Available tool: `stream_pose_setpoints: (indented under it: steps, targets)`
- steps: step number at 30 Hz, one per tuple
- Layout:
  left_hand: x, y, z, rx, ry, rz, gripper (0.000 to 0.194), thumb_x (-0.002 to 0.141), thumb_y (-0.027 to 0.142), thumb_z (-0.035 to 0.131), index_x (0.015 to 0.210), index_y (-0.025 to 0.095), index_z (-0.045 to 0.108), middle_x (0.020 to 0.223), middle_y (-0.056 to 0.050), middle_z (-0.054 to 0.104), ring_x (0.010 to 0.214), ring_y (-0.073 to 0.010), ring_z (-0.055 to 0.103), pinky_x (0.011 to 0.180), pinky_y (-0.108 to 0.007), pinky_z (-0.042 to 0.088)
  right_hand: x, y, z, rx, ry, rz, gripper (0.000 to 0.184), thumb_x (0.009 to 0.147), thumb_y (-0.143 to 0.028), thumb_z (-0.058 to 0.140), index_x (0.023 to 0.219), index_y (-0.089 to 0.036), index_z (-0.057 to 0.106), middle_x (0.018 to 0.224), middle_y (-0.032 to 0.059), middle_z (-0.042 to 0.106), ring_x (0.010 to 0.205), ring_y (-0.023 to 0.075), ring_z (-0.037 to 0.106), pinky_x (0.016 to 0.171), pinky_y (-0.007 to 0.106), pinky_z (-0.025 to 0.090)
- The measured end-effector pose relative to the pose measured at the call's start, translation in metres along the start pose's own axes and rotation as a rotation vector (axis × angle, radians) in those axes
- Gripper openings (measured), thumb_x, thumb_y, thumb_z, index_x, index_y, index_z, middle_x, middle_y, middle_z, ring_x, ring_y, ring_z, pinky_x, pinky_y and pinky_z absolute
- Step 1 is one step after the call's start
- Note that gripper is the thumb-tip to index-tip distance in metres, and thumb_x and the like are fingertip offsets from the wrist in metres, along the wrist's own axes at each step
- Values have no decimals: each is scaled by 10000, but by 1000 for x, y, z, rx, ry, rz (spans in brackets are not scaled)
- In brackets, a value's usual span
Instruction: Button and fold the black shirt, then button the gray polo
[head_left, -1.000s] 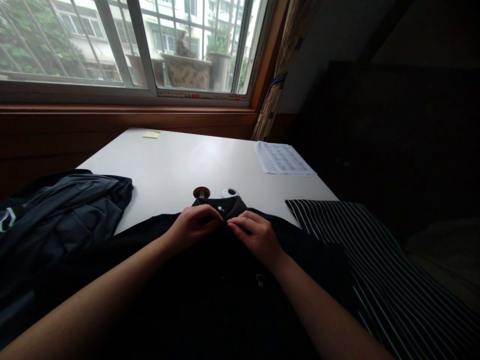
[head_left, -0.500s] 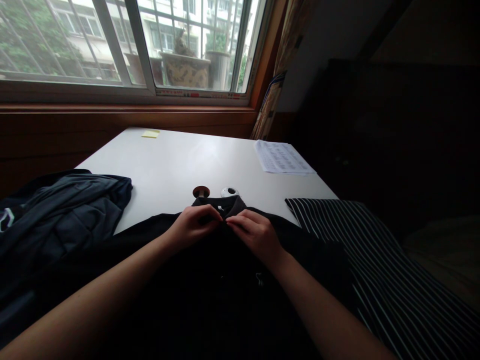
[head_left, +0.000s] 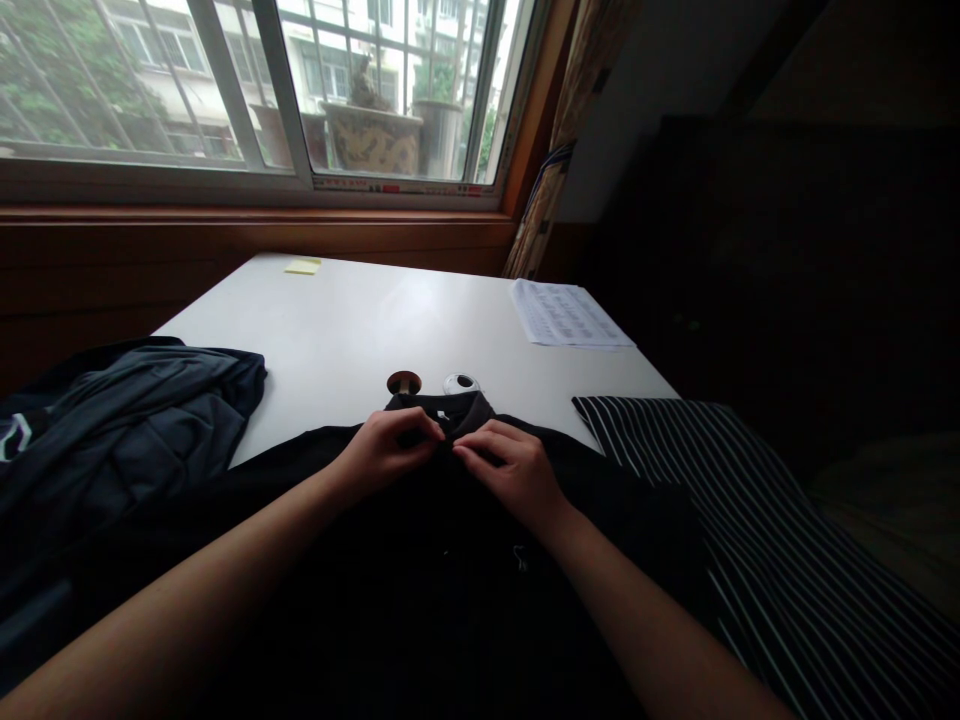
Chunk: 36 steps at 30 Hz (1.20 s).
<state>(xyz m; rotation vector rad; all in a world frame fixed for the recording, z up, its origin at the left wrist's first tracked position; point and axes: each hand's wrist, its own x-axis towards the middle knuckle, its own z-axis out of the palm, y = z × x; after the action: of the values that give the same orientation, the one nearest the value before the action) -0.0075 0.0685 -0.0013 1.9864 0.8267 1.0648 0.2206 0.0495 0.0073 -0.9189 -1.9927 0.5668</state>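
A black collared shirt (head_left: 450, 580) lies spread over the near part of the white table, its collar (head_left: 474, 410) pointing away from me. My left hand (head_left: 386, 445) pinches the shirt's front just below the collar, on the left of the neck opening. Opposite it, my right hand (head_left: 514, 462) pinches the other side of the same opening, thumb and forefinger together. The fingertips of both hands almost meet. Any button between them is too dark and small to make out. A small light logo (head_left: 520, 558) shows on the shirt's chest.
Crumpled dark blue clothing (head_left: 165, 410) lies at the left, and a black-and-white striped garment (head_left: 720, 480) at the right. Printed sheets (head_left: 570, 315) and a yellow sticky note (head_left: 303, 267) rest on the white table (head_left: 375, 310). Beyond the collar are a round hole (head_left: 404, 383) and a white ring (head_left: 460, 384).
Both hands keep their pinch at the collar opening with hardly any movement. The whole view has shifted very slightly.
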Motion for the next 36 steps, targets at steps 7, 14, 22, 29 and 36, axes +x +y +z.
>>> stream_pose_setpoints:
  steps: [7, 14, 22, 29, 36]
  targets:
    - [0, -1, 1, 46, 41, 48, 90, 828, 133, 651, 895, 178, 690, 921, -59, 766, 937, -222, 739, 851, -328, 577, 1, -10, 5, 9, 37, 175, 87, 890, -200, 705, 893, -242, 781, 822, 14, 720, 767, 173, 682, 705, 298, 510]
    - [0, -2, 2, 102, 66, 89, 76, 808, 127, 656, 858, 179, 680, 909, -68, 765, 915, -227, 742, 840, -343, 587, 2, -15, 10, 71, 70, 307, 78, 860, -227, 722, 829, -235, 793, 820, 21, 759, 788, 194, 705, 749, 313, 520]
    - [1, -10, 6, 212, 102, 151, 62, 836, 135, 669, 804, 188, 668, 869, -59, 764, 861, -213, 739, 782, -325, 588, 0, -10, 17, 190, 73, 480, 130, 824, -317, 743, 888, -217, 796, 897, 41, 786, 863, 225, 726, 796, 332, 540]
    - [1, -11, 9, 297, 83, 160, 51, 863, 163, 665, 822, 194, 671, 883, -55, 748, 844, -200, 722, 757, -305, 573, -2, -1, 24, 211, 55, 535, 195, 808, -335, 720, 917, -182, 770, 804, 39, 750, 724, 188, 675, 651, 286, 516]
    - [1, 4, 6, 305, 17, 38, 85, 899, 214, 644, 983, 211, 654, 943, -36, 744, 854, -181, 713, 777, -291, 547, -2, -3, 25, 122, 63, 471, 145, 812, -296, 708, 895, -182, 743, 703, 7, 663, 630, 157, 598, 566, 258, 448]
